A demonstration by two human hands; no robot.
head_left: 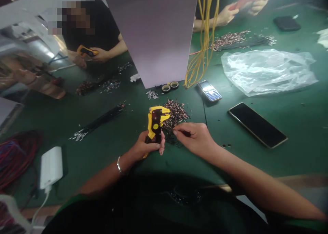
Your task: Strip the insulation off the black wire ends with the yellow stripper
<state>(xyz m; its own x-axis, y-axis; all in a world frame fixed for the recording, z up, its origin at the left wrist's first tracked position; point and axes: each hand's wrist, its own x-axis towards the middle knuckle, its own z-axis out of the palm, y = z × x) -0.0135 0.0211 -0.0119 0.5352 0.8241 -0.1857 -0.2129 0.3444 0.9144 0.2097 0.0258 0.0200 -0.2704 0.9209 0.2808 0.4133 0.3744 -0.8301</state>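
My left hand (151,144) is wrapped round the grip of a yellow and black wire stripper (155,122). The tool stands upright, its jaws pointing right, with no wire visible between them. Just behind and to the right of it lies a heap of short dark wire pieces with bare copper ends (178,111). My right hand (193,134) is at the near edge of this heap, thumb and forefinger pinched together. Whatever is between those fingertips is too small to make out.
A bundle of black wires (102,119) lies left, near a white power bank (51,167). Rightward are a keypad phone (209,91), a smartphone (257,124) and a plastic bag (269,71). Tape rolls (170,87) sit before an upright panel (161,39). Co-workers' hands (101,54) hold tools beyond.
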